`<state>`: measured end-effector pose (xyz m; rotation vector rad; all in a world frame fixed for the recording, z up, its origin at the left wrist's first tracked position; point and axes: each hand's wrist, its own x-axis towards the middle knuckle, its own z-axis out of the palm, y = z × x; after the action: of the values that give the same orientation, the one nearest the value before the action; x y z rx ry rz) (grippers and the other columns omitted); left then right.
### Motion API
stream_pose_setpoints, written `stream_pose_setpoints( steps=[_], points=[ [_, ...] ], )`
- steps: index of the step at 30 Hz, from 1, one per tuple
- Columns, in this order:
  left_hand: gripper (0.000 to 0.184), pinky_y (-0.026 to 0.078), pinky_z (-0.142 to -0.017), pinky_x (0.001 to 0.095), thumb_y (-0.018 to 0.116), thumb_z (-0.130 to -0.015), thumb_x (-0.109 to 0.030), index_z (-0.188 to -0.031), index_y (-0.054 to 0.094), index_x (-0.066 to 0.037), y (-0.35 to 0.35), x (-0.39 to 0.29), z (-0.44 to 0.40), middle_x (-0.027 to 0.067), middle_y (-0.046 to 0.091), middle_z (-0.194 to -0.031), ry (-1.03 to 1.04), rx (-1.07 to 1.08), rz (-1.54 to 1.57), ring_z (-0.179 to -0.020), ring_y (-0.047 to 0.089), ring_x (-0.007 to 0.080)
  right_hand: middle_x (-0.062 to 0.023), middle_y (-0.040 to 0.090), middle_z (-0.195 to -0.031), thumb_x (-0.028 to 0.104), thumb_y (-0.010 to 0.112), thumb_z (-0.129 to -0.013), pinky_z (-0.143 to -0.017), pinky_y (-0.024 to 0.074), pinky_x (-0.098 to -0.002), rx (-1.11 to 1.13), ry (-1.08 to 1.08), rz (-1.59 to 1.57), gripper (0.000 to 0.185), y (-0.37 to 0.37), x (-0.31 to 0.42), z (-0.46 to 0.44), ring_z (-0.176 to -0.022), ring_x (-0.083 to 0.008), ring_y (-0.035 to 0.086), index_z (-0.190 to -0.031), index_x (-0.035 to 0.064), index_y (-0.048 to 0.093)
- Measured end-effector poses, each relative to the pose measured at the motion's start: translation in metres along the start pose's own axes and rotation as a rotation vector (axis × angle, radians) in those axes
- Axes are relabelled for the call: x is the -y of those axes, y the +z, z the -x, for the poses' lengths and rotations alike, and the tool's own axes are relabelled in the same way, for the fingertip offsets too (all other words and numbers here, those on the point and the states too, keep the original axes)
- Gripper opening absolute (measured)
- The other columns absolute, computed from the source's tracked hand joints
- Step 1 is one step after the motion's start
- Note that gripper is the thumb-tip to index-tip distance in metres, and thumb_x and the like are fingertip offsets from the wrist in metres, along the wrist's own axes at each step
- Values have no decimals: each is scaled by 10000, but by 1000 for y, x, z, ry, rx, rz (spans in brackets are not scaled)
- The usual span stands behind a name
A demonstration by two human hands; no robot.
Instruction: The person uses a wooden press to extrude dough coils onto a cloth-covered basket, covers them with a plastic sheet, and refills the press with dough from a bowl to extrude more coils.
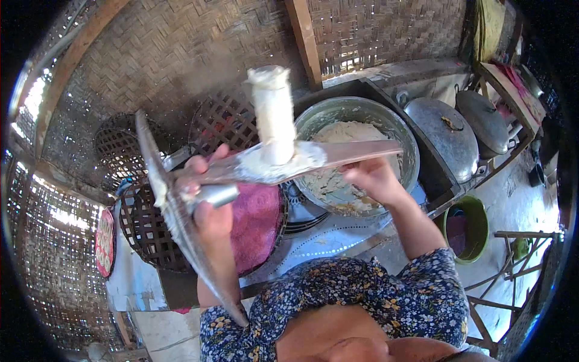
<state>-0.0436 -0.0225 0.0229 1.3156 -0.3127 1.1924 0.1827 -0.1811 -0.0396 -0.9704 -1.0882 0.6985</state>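
A two-part wooden hand press is held up over the table. Its first wooden bar [356, 152] carries an upright tube [274, 114] coated and topped with pale dough, with more dough smeared at the base. The second long bar [181, 226] is tilted across the left, with a short metallic cylinder [218, 195] beside it. My left hand [215, 222] is closed around both parts where they cross. My right hand [381, 181] grips the right end of the first bar, its fingers partly behind the wood. Below sits a large metal basin [409, 142] with pale dough [353, 131] in it.
Woven trays [154, 232] stand at left, one lined with pink cloth [256, 229]. A red plate [104, 241] with pale rounds is at far left. Two lidded pots [443, 136] are at right. A green bucket [476, 229] stands lower right. A woven wall [205, 36] closes the back.
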Motion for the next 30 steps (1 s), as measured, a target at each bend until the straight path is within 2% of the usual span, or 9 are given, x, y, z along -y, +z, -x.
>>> stream_pose_setpoints(
  steps=[1, 3, 4, 5, 11, 18, 19, 23, 30],
  points=[
    [336, 384, -938, 533, 700, -743, -244, -1010, 509, -171, -6, -8, 4, 82, 421, -1100, 20, -41, -71, -1148, 427, 410, -123, 569, -1011, 262, 668, -764, -800, 458, -337, 95, 237, 481, 377, -12, -3, -1, -949, -191, 551, -1015, 10, 542],
    [387, 375, -944, 529, 671, -763, -298, -1069, 473, -167, -20, -16, 17, 76, 411, -1119, 17, -42, -184, -1151, 418, 387, -135, 599, -1013, 277, 669, -731, -768, 476, -357, 303, 85, 1407, 399, -55, -83, 17, -923, -258, 587, -1013, 7, 587],
    [396, 411, -912, 521, 690, -749, -281, -1045, 459, -154, -18, -21, 21, 90, 398, -1074, 7, -78, -186, -1093, 462, 390, -137, 616, -985, 266, 657, -725, -750, 482, -372, 451, 411, 1477, 365, -60, -93, 21, -897, -286, 596, -990, 17, 611],
    [396, 407, -915, 512, 674, -762, -311, -1049, 453, -153, -17, -26, 26, 82, 393, -1081, -36, -80, -238, -1095, 461, 384, -140, 633, -958, 255, 645, -720, -732, 489, -387, 594, 745, 1520, 335, -65, -100, 22, -872, -315, 606, -966, 28, 635],
    [505, 464, -845, 462, 672, -756, -400, -1074, 410, -107, -10, -46, 48, 87, 372, -1070, -130, -119, -482, -1021, 507, 347, -165, 644, -870, 129, 605, -675, -715, 491, -395, 992, 797, 1631, 227, -88, -102, 18, -821, -325, 616, -876, 41, 665],
    [708, 522, -730, 440, 687, -710, -483, -1146, 366, -27, -30, -52, 75, 128, 406, -1038, -150, -246, -567, -883, 568, 360, -159, 635, -882, 81, 575, -683, -685, 495, -413, 676, 532, 1608, 274, -114, -54, -12, -819, -316, 618, -950, 53, 631],
    [638, 518, -757, 412, 717, -717, -390, -1138, 400, -31, -18, -51, 70, 105, 436, -1027, -145, -258, -494, -870, 582, 327, -153, 635, -885, 81, 571, -693, -683, 496, -413, 596, 501, 1667, 268, -117, -46, -23, -820, -310, 620, -954, 55, 626],
    [626, 515, -766, 416, 718, -718, -378, -1141, 402, -42, -14, -57, 75, 101, 428, -1038, -188, -245, -532, -884, 582, 327, -126, 641, -885, 90, 550, -726, -676, 503, -412, 423, 436, 1847, 202, -132, -57, -45, -828, -288, 627, -908, 60, 632],
    [606, 509, -782, 421, 720, -721, -357, -1145, 405, -61, -14, -59, 83, 94, 414, -1057, -239, -219, -581, -907, 581, 328, -139, 643, -839, 115, 553, -728, -684, 506, -390, 498, 435, 1754, 182, -145, -144, -27, -789, -279, 635, -883, 72, 638]
  ],
)
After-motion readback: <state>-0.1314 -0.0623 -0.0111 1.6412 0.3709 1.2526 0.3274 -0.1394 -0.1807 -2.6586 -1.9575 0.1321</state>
